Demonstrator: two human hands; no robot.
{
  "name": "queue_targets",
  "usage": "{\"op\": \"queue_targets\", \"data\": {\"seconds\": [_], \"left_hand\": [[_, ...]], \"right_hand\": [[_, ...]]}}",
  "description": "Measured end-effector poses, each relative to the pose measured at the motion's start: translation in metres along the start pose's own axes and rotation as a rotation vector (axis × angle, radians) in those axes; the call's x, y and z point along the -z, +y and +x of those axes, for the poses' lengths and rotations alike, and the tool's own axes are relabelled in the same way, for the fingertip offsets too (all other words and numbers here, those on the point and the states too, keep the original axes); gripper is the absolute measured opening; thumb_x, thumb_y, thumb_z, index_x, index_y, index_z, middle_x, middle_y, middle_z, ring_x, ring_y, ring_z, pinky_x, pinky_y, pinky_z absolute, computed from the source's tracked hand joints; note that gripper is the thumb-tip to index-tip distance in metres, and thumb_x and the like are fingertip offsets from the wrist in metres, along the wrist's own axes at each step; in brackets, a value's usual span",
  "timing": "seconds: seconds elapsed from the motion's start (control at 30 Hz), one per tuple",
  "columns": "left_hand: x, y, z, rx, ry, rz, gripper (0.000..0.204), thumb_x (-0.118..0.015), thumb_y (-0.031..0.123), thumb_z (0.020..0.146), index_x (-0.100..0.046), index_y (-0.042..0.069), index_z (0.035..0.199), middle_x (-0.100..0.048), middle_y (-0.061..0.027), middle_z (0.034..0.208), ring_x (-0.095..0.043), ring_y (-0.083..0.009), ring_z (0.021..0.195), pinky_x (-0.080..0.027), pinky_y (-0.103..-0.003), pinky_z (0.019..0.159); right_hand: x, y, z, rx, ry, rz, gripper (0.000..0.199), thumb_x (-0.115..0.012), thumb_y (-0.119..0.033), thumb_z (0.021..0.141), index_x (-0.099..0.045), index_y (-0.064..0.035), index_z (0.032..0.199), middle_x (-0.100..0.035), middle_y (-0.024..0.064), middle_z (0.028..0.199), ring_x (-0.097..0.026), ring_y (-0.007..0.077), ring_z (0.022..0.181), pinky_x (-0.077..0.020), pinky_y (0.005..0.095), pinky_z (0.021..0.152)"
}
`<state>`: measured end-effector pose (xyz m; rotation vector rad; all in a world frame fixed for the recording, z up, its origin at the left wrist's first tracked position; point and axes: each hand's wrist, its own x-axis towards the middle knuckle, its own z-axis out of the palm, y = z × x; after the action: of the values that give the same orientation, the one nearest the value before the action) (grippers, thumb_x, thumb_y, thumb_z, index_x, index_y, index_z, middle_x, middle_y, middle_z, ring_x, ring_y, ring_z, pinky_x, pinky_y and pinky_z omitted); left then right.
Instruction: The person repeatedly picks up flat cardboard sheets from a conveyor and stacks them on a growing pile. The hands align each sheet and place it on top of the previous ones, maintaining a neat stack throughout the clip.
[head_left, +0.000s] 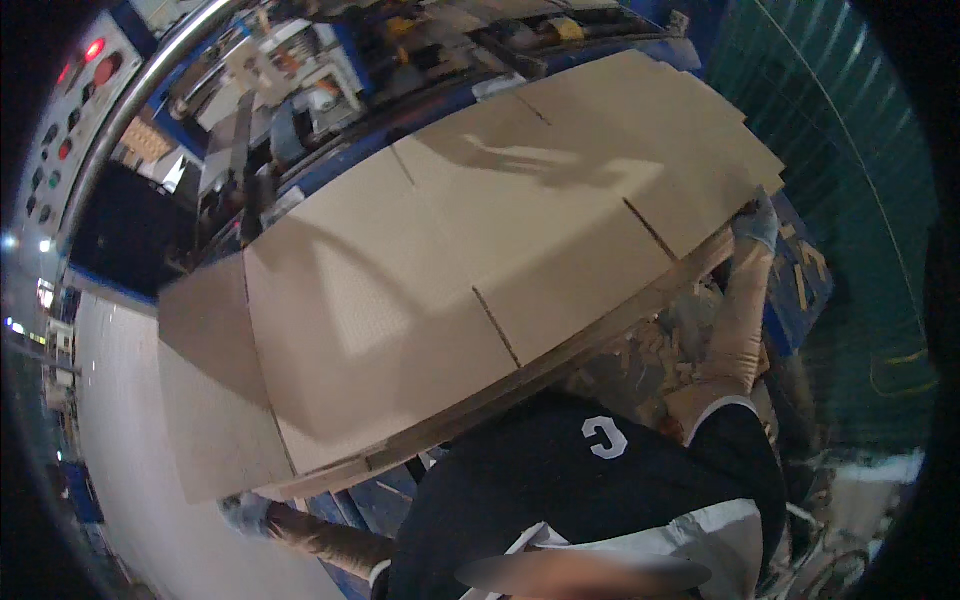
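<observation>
A stack of flat brown cardboard box blanks (440,250) with slots and creases lies across the middle, slanting up to the right. My left hand (243,512), in a greyish glove, grips the stack's near left corner, its fingers partly hidden by the cardboard. At the right end my right hand (757,222), also gloved, is closed on the near edge, with its fingertips out of sight. Both forearms wear brown sleeve covers. Several layers show along the near edge and at the stepped far right corner.
Behind the cardboard stands a blue machine (350,165) with rollers and metal parts. A control panel (75,130) with buttons and a curved metal rail (130,105) are at the left. Green corrugated sheeting (850,200) rises at the right. Cardboard scraps (640,360) lie below the stack.
</observation>
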<state>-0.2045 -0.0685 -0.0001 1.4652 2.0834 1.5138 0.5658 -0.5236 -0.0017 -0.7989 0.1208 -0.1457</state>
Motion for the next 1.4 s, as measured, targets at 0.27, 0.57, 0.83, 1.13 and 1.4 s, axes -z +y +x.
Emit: {"op": "queue_targets", "data": {"seconds": [0.27,0.57,0.83,1.13,1.4], "left_hand": [[0.004,0.026,-0.032,-0.212,-0.627,-0.395,0.035,-0.058,0.002,0.083,-0.06,-0.001,0.118,-0.061,-0.0154,0.117,-0.06,-0.0248,0.105,-0.048,-0.037,0.091],[-0.051,0.137,-0.173,-1.341,-0.985,0.167,0.049,-0.055,0.004,0.077,-0.055,0.007,0.126,-0.053,-0.0196,0.131,-0.048,-0.0378,0.124,-0.029,-0.054,0.108],[-0.066,0.155,-0.153,-1.503,-1.159,0.297,0.059,-0.054,0.007,0.077,-0.046,0.014,0.135,-0.042,-0.0166,0.141,-0.041,-0.0381,0.129,-0.027,-0.057,0.109],[-0.151,0.158,-0.103,-1.381,-0.837,0.014,0.057,-0.06,0.014,0.079,-0.047,0.012,0.135,-0.044,-0.0167,0.14,-0.041,-0.0356,0.13,-0.028,-0.052,0.11],[-0.264,0.205,-0.081,-1.207,-0.418,0.206,0.059,-0.064,0.015,0.08,-0.045,0.005,0.136,-0.047,-0.0186,0.136,-0.043,-0.0369,0.127,-0.032,-0.048,0.107]], "right_hand": [[-0.061,-0.052,-0.166,0.46,-0.279,-0.775,0.028,-0.062,-0.011,0.085,-0.063,0.0004,0.111,-0.065,0.0117,0.107,-0.064,0.0222,0.096,-0.0514,0.0326,0.082],[-0.05,0.02,-0.247,1.006,-1.729,-1.211,0.031,-0.066,-0.01,0.07,-0.064,-0.0092,0.101,-0.064,0.0082,0.107,-0.059,0.0298,0.103,-0.0488,0.0444,0.089],[-0.069,0.04,-0.209,1.172,-1.881,-1.176,0.039,-0.066,-0.027,0.074,-0.063,-0.0098,0.108,-0.06,0.0093,0.115,-0.054,0.0285,0.111,-0.0442,0.0449,0.096],[-0.134,0.09,-0.135,1.096,-1.746,-1.359,0.062,-0.064,-0.052,0.077,-0.058,-0.0071,0.118,-0.054,0.0135,0.128,-0.048,0.033,0.118,-0.0359,0.0473,0.102],[-0.193,0.197,-0.107,1.132,-1.411,-1.628,0.042,-0.062,-0.035,0.086,-0.058,-0.0104,0.119,-0.058,0.012,0.121,-0.057,0.0323,0.107,-0.0491,0.0445,0.088]]}}
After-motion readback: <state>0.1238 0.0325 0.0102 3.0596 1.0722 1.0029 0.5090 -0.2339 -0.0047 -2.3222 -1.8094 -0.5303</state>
